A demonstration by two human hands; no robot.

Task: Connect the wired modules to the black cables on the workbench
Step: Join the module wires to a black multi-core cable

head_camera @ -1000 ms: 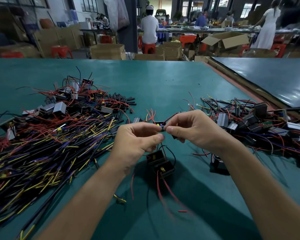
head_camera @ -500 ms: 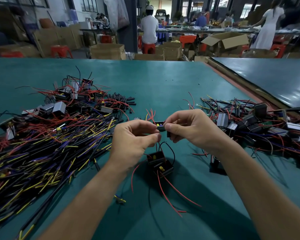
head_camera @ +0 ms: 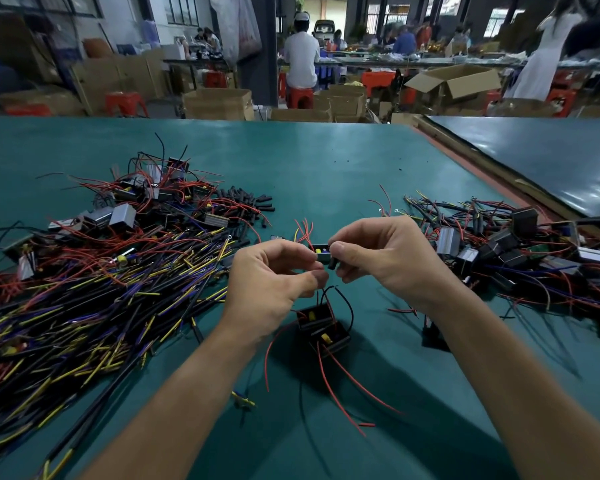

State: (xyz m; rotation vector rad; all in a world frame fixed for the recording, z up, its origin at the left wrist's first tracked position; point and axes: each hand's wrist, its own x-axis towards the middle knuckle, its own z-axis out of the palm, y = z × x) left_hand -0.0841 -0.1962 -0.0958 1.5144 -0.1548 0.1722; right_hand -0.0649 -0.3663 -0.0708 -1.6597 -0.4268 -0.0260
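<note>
Both hands are raised above the middle of the green workbench (head_camera: 326, 161). My left hand (head_camera: 271, 282) pinches a thin wire between thumb and forefinger. My right hand (head_camera: 381, 258) pinches a short black sleeve or cable end at the fingertips. A small black module (head_camera: 321, 251) with a yellow part shows between the two hands. Below them hang two black modules (head_camera: 323, 325) with red and black wires trailing onto the table. A big pile of black cables with yellow and purple ends (head_camera: 84, 306) lies to the left.
Grey and black modules with red wires (head_camera: 146, 206) sit on the far side of the left pile, beside loose black sleeves (head_camera: 250, 206). Another heap of wired modules (head_camera: 520, 251) lies at the right. Boxes, stools and people stand beyond the table's far edge.
The hanging modules and their red wires have swung and settled lower. Both hands stay close together at the same spot, the fingertips shifting slightly.
</note>
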